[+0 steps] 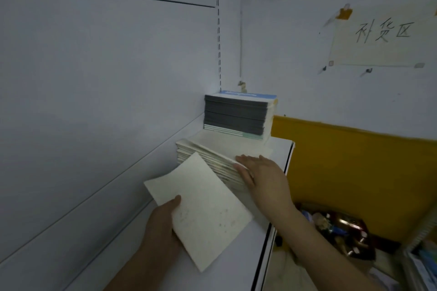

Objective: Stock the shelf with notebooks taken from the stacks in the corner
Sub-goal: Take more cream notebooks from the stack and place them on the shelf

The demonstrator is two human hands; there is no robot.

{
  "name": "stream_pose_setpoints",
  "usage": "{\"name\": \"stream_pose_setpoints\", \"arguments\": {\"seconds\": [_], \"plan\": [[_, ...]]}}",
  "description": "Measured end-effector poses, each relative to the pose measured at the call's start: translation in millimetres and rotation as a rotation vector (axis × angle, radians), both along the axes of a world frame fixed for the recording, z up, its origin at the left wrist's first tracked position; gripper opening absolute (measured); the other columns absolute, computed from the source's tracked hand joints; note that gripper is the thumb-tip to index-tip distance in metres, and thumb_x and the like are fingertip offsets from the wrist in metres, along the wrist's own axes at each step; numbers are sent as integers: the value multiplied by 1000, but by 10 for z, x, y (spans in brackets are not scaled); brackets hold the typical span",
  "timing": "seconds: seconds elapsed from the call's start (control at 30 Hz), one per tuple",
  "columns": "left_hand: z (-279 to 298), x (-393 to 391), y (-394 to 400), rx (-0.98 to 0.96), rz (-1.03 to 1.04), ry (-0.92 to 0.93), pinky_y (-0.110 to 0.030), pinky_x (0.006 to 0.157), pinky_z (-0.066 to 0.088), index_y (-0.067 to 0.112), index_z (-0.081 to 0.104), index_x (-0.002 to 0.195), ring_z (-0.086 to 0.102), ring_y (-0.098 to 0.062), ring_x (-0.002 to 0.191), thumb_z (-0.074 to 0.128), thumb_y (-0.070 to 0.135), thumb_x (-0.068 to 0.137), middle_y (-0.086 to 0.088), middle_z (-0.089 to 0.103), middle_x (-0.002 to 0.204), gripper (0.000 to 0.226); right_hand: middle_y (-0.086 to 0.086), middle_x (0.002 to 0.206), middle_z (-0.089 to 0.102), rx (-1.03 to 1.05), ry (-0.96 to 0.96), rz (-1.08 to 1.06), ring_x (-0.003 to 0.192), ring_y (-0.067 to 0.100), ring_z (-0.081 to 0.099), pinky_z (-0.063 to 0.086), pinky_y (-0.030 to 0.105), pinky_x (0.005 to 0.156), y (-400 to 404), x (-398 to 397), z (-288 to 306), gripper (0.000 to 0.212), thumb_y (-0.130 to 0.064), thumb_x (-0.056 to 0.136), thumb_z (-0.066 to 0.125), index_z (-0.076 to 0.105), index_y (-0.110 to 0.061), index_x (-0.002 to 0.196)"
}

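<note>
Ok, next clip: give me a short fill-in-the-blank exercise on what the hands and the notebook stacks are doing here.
1. The left hand holds a single cream ____ by its near edge.
2. The right hand rests its fingers on the ____ stack, the nearer of the two.
3. The dark-spined stack, farther back in the corner, has a ____ cover on top.
4. The paper sign is taped to the ____.

Missing words: notebook; cream; blue; wall
</note>
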State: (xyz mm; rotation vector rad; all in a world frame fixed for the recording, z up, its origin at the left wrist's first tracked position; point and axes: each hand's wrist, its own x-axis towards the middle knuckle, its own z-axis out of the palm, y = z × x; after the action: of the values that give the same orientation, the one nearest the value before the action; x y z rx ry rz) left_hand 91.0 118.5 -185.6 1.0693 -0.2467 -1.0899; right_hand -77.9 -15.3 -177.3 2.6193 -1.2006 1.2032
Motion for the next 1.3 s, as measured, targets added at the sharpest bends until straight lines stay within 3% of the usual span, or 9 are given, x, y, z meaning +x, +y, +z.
{"name": "stream_pose_setpoints", "arguments": {"seconds": [0.23,0.4,0.57,0.73,0.87,0.93,1.07,1.2,1.3], "plan": [[20,102,11,-175,-14,190,-47,74,60,15,66,120,72,-30,92,51,52,91,-15,71,113,50,-9,120,68,-6,94,353,110,7,62,50,23,91,818,239,-201,52,-51,103,26,71,-26,114],[-38,83,-26,-82,47,122,-39,76,59,5,69,103,72,-26,80,53,8,93,-15,73,100,20,-7,128,63,-33,-72,259,115,9,57,42,28,101,538,275,-102,39,-43,98,42,68,-23,120],[1,58,22,-105,58,132,-42,82,53,6,65,114,68,-27,93,53,5,93,-11,75,97,24,1,154,32,210,193,79,145,16,26,9,27,118,-122,202,1,70,-58,92,33,36,-17,148],[18,46,3,-119,44,113,-31,60,60,9,65,112,74,-19,78,52,12,96,-6,77,92,21,4,99,75,-86,-90,33,86,19,72,56,29,79,74,192,-71,26,-28,87,60,75,-13,102],[63,39,16,-167,4,167,-44,89,54,16,63,125,69,-28,104,51,51,93,-11,70,117,49,-3,107,74,-122,-89,193,96,11,68,54,24,81,559,264,-203,40,-42,100,41,75,-21,106],[75,45,51,-166,-34,161,-41,78,59,12,66,120,71,-28,96,51,49,93,-14,71,113,48,-7,110,72,-95,82,358,99,9,67,55,22,79,810,290,-303,46,-49,100,37,74,-24,108],[105,56,80,-105,-39,44,-41,77,59,-3,62,122,69,-33,89,61,14,85,-19,71,107,41,-12,116,68,121,40,412,106,6,61,50,22,89,798,242,-42,57,-63,97,28,70,-29,114],[325,113,95,-222,-9,-207,-46,87,53,9,65,119,67,-34,103,75,5,67,-16,70,115,52,-16,151,31,380,-109,316,136,4,29,26,27,114,410,223,381,80,-70,85,44,24,-29,151],[455,167,142,-231,-126,-483,-48,85,55,17,71,109,69,-29,102,78,14,66,-10,73,111,44,-24,129,52,741,-408,507,115,1,53,46,31,101,268,259,634,80,-66,79,56,23,-40,147]]}}
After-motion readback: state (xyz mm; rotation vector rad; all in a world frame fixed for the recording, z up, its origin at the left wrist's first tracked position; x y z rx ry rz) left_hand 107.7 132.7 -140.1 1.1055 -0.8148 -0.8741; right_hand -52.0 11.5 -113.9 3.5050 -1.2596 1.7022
